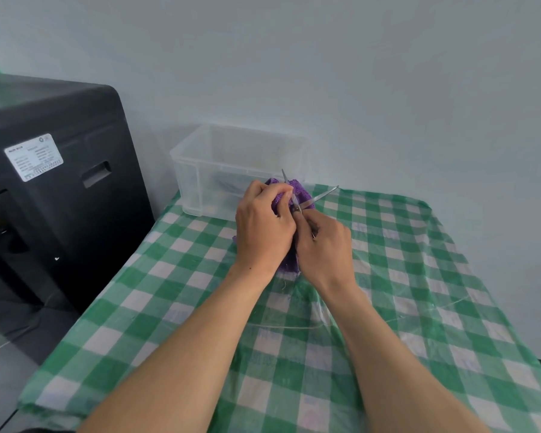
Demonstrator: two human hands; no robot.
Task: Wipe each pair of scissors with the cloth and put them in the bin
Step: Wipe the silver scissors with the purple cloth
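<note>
table [403,292] fills the near and right of the view, spread with a green-and-white checked cover. black machine [60,189] stands off the table's left edge, with a white label [33,157] on its side, the print too small to read. clear plastic bin [200,170] sits at the far left corner of the table, close to the wall; something dark shows through its side, too blurred to name.

my two hands meet just on the near side of the bin. my left hand [263,226] is bunched round the purple cloth [300,195], its fingers [278,192] curled and pinching the cloth onto one blade. my right hand [325,248] is just right of it and touching it, fingers [313,218] curled round the handles, which are hidden in my grip. the cloth hangs down between my palms; whether its lower end touches the cover i cannot tell. the scissors [320,195] are spread open, one blade pointing far toward the bin, the other out to the right, both tips clear of the cloth.
</note>
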